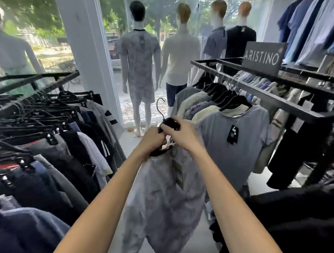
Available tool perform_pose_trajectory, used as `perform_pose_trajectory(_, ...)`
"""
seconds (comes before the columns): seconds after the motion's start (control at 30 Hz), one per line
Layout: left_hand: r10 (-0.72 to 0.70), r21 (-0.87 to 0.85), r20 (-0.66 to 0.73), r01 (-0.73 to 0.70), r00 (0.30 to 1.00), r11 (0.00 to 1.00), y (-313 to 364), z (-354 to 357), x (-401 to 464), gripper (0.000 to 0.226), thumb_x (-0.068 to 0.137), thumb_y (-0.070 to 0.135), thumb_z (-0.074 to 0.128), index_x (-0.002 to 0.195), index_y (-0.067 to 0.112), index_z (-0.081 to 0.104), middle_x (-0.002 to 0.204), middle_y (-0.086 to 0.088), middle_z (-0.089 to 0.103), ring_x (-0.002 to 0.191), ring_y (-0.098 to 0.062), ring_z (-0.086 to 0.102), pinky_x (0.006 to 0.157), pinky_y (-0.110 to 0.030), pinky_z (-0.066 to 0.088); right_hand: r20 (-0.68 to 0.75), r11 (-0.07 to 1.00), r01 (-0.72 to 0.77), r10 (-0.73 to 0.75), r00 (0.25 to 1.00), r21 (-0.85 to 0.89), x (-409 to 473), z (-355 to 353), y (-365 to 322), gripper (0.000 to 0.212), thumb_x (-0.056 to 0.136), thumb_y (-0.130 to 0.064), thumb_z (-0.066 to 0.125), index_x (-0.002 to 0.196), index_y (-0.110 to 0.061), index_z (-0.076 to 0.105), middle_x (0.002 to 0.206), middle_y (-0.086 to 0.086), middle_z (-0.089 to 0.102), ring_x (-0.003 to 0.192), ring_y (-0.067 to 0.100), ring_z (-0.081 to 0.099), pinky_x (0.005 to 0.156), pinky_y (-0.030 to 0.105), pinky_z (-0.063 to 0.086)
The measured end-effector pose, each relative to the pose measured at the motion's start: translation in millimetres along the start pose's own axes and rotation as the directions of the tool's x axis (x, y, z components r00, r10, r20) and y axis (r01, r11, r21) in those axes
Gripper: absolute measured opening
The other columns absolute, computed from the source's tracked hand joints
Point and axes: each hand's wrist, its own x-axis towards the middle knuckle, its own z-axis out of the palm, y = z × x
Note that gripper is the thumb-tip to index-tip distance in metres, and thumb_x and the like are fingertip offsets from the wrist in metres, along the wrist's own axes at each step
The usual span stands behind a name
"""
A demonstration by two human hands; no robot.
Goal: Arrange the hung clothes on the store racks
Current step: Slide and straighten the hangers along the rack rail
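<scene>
Far left I see the left rack (35,78), a black rail crowded with black clip hangers (37,117) carrying dark trousers and shorts, a white piece among them. Behind it, a white pillar (85,44) and the shop window with mannequins (140,53) facing out.

Centre, my left hand (151,143) has its fingers curled round the neck of a black hanger (169,124), gripping at the collar of a pale grey patterned shirt (164,199). The shirt hangs off that hanger in the aisle between the two racks, on neither rail; the metal hook (160,106) sticks up free. A tag (178,173) dangles on the shirt front.

My right hand (181,133) sits just beside the left, touching it, fingers bent over the hanger top, thumb and forefinger pinching the black plastic.

Right, a grey-blue t-shirt (233,137) with a black tag (233,134) fronts the right rack (270,89), more shirts packed behind it. An ARISTINO sign (263,57) stands on top. Blue shirts (312,27) hang high on the wall; dark clothes (292,220) fill the lower right.
</scene>
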Motion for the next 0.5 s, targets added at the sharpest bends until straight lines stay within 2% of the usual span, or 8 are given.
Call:
perform_pose_trajectory(0.07, 0.048, 0.034, 0.051, -0.049, 0.998, 0.998, 7, 0, 10, 0.018, 0.064, 0.010, 0.044, 0.071, 0.002, 0.059, 0.053, -0.008, 0.050, 0.045, -0.017, 0.041, 0.053, -0.028, 0.034, -0.036, 0.991, -0.127, 0.125, 0.991, -0.047, 3, -2, 2, 0.072, 0.071, -0.067, 0.075, 0.127, -0.025, 0.059, 0.124, 0.004, 0.058, 0.115, 0.021, 0.055, 0.096, 0.032, 0.047)
perform_pose_trajectory(0.1, 0.083, 0.067, 0.069, -0.088, 0.994, 0.994, 12, 2, 13, 0.026, 0.059, 0.009, 0.043, 0.073, -0.003, 0.061, 0.053, -0.012, 0.050, 0.046, -0.017, 0.042, 0.053, -0.028, 0.034, -0.059, 0.977, -0.204, 0.201, 0.978, -0.057, 4, -5, 3, 0.082, 0.067, -0.073, 0.073, 0.132, -0.027, 0.052, 0.132, 0.004, 0.051, 0.121, 0.022, 0.048, 0.098, 0.033, 0.044)
perform_pose_trajectory(0.13, 0.115, 0.105, 0.107, -0.127, 0.988, 0.986, 15, 6, 19, 0.025, 0.061, 0.007, 0.044, 0.073, -0.005, 0.062, 0.054, -0.017, 0.051, 0.050, -0.017, 0.044, 0.054, -0.028, 0.034, -0.093, 0.963, -0.265, 0.259, 0.961, -0.055, 5, -9, 5, 0.090, 0.066, -0.075, 0.072, 0.137, -0.026, 0.046, 0.136, 0.008, 0.048, 0.127, 0.026, 0.043, 0.101, 0.034, 0.042)
perform_pose_trajectory(0.2, 0.170, 0.197, 0.179, -0.204, 0.969, 0.959, 23, 15, 30, 0.015, 0.069, -0.003, 0.046, 0.064, 0.001, 0.059, 0.054, -0.015, 0.053, 0.053, -0.018, 0.048, 0.054, -0.027, 0.036, -0.159, 0.933, -0.359, 0.354, 0.921, 0.000, 4, -19, 8, 0.102, 0.067, -0.074, 0.072, 0.145, -0.018, 0.036, 0.130, 0.011, 0.050, 0.134, 0.030, 0.039, 0.106, 0.041, 0.043)
perform_pose_trajectory(0.27, 0.208, 0.266, 0.229, -0.266, 0.951, 0.926, 27, 26, 42, 0.016, 0.070, -0.005, 0.049, 0.062, 0.001, 0.061, 0.054, -0.010, 0.057, 0.051, -0.022, 0.052, 0.051, -0.028, 0.039, -0.203, 0.912, -0.399, 0.410, 0.889, 0.092, 3, -25, 16, 0.111, 0.055, -0.082, 0.070, 0.139, -0.019, 0.037, 0.120, 0.004, 0.055, 0.128, 0.030, 0.049, 0.099, 0.048, 0.051)
perform_pose_trajectory(0.37, 0.256, 0.348, 0.282, -0.348, 0.924, 0.871, 32, 50, 60, 0.018, 0.070, 0.007, 0.053, 0.059, 0.008, 0.067, 0.062, -0.011, 0.066, 0.064, -0.027, 0.064, 0.059, -0.035, 0.050, -0.271, 0.878, -0.423, 0.473, 0.838, 0.223, 6, -36, 36, 0.105, 0.043, -0.084, 0.071, 0.125, -0.027, 0.040, 0.113, 0.001, 0.063, 0.106, 0.026, 0.064, 0.085, 0.050, 0.059)
perform_pose_trajectory(0.5, 0.299, 0.416, 0.345, -0.431, 0.890, 0.801, 46, 84, 93, 0.018, 0.074, 0.016, 0.054, 0.058, 0.015, 0.064, 0.066, -0.005, 0.067, 0.070, -0.028, 0.065, 0.068, -0.040, 0.056, -0.321, 0.834, -0.394, 0.522, 0.790, 0.387, 18, -60, 46, 0.087, 0.054, -0.068, 0.079, 0.121, -0.028, 0.037, 0.107, 0.004, 0.064, 0.090, 0.024, 0.069, 0.067, 0.053, 0.062)
